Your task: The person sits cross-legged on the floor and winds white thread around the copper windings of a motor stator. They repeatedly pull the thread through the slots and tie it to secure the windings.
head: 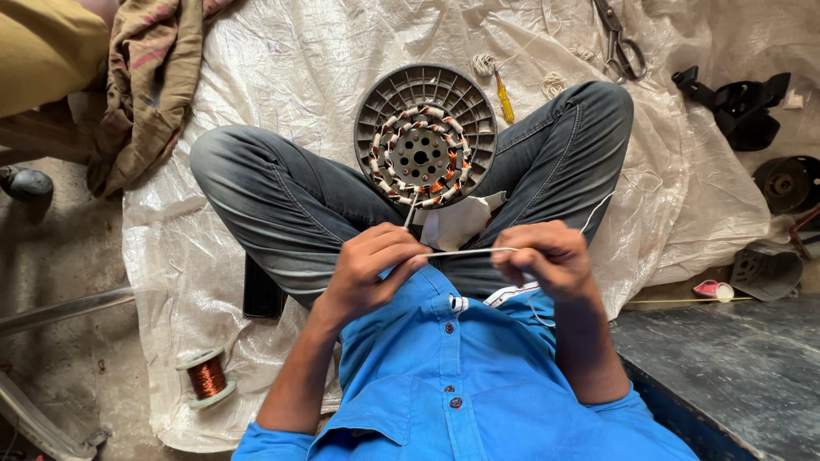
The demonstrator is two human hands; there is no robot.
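I sit cross-legged in grey jeans and a blue shirt. A round grey fan stator with copper windings rests on my crossed legs. My left hand and my right hand pinch the two ends of a thin white sleeve stretched level between them. A second white strand runs from my left fingers up to the stator's lower rim. White paper pieces lie in my lap under the stator.
A white plastic sheet covers the floor. On it lie a yellow screwdriver, scissors and twine. A copper wire spool sits lower left, a dark phone by my thigh, black parts at right, cloth upper left.
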